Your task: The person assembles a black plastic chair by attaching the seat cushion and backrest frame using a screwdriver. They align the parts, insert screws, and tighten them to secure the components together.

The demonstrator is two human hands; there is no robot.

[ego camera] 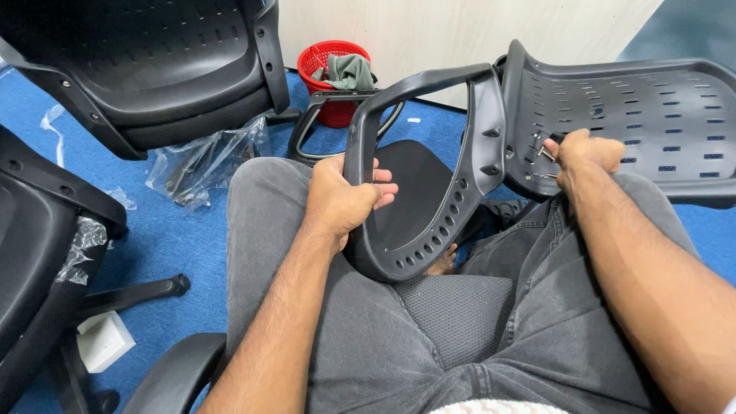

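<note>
A black plastic chair armrest loop (429, 153) stands on edge between my knees. My left hand (345, 195) is shut around its left upright. The armrest's right side meets a black perforated plastic seat shell (636, 115) that rests on my right thigh. My right hand (583, 157) presses a small metal tool (546, 152) against the shell near the joint, fingers closed on it. The tool's tip is mostly hidden by my fingers. My legs in grey jeans fill the lower view.
Another black chair shell (146, 61) lies upper left. A red basket (331, 69) with a cloth stands by the wall. Crumpled clear plastic wrap (203, 165) lies on the blue carpet. A chair base leg (130, 295) and a small white box (103, 341) are lower left.
</note>
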